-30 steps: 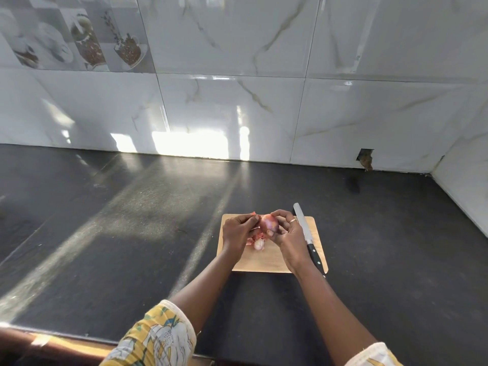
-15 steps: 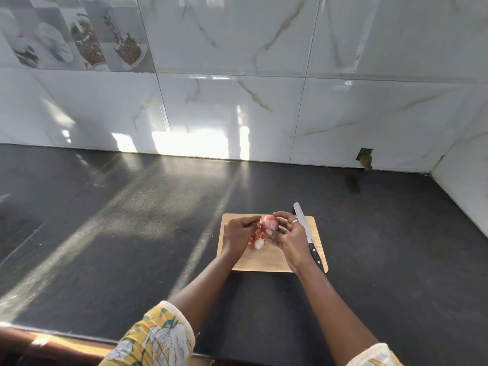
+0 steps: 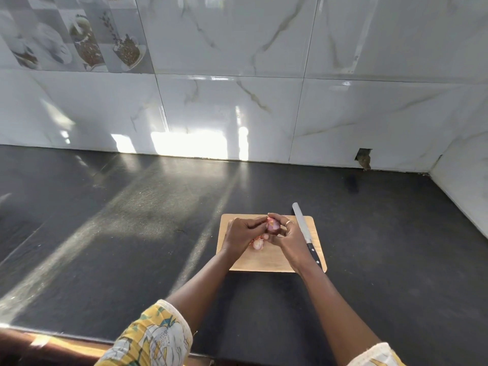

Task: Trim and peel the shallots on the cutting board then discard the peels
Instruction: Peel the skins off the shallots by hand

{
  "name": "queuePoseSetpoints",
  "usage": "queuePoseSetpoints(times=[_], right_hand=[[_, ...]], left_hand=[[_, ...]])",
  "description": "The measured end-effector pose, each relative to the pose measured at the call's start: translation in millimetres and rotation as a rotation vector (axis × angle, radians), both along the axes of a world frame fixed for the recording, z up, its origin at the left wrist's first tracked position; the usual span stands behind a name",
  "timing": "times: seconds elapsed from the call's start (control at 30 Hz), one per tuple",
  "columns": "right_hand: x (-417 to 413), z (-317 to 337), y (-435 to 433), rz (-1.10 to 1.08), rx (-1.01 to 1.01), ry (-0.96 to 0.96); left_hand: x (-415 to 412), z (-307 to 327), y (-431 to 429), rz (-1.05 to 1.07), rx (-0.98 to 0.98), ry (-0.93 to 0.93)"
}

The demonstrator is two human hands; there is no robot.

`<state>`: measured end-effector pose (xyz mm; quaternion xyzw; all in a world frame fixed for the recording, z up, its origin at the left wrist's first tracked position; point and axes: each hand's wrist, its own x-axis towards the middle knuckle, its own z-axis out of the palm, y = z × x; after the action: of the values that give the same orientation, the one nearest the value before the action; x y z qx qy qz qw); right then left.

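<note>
1. Black counter (image 3: 105,247), with the wooden cutting board (image 3: 266,262) near centre.
2. Knife (image 3: 303,231) lies along the board's right edge.
3. Left hand (image 3: 241,235) pinches the shallot's (image 3: 273,226) skin; right hand (image 3: 289,240) grips it above the board.
4. Peeled shallot (image 3: 258,244) and peels (image 3: 260,236) rest on the board beneath.

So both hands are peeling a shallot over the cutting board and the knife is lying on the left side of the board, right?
Not quite. In the head view the knife lies along the right side of the cutting board, not the left. The left hand and right hand do hold the shallot over it.
</note>
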<state>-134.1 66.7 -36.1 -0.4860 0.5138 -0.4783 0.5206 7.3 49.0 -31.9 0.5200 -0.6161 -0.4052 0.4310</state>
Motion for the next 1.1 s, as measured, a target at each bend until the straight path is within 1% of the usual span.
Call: queuePoseSetpoints(times=[0.07, 0.13, 0.23, 0.33, 0.43, 0.57, 0.7, 0.77, 0.83, 0.93, 1.1], right_hand=[[-1.1, -1.8, -1.5, -0.029, -0.033, 0.145], [-1.1, -1.2, -1.5, -0.049, -0.054, 0.229], [-1.2, 5.1, -0.1, -0.065, -0.078, 0.242], [-0.9, 8.5, -0.4, -0.057, -0.088, 0.259], [-0.7, 6.0, -1.5, -0.047, -0.091, 0.283], [-0.6, 4.5, -2.5, -0.049, -0.086, 0.274], [-0.5, 4.3, -1.9, -0.05, -0.087, 0.26], [-0.9, 5.4, -1.6, -0.059, -0.088, 0.237], [-1.5, 6.8, -1.4, -0.074, -0.079, 0.199], [-2.4, 7.0, -1.4, -0.094, -0.072, 0.137], [-2.7, 6.6, -1.6, -0.092, -0.077, 0.127]], left_hand=[[-0.2, -0.8, -0.8, -0.003, -0.008, -0.007], [0.0, -1.7, -1.8, -0.001, -0.025, -0.009], [0.7, -4.6, -3.3, 0.011, -0.062, -0.041], [1.5, -4.6, -3.9, 0.034, -0.052, -0.082], [1.4, -2.0, -2.9, 0.0, -0.097, -0.156], [-0.8, 1.0, 0.0, 0.015, -0.133, -0.18], [-4.0, 3.3, 0.2, 0.096, -0.207, -0.262], [-6.0, 5.2, 0.6, 0.135, -0.204, -0.256], [-7.5, 6.7, 2.2, 0.171, -0.17, -0.208], [-7.3, 5.8, 2.9, 0.139, -0.117, -0.135], [-5.7, 5.9, 3.7, 0.079, -0.149, -0.19]])
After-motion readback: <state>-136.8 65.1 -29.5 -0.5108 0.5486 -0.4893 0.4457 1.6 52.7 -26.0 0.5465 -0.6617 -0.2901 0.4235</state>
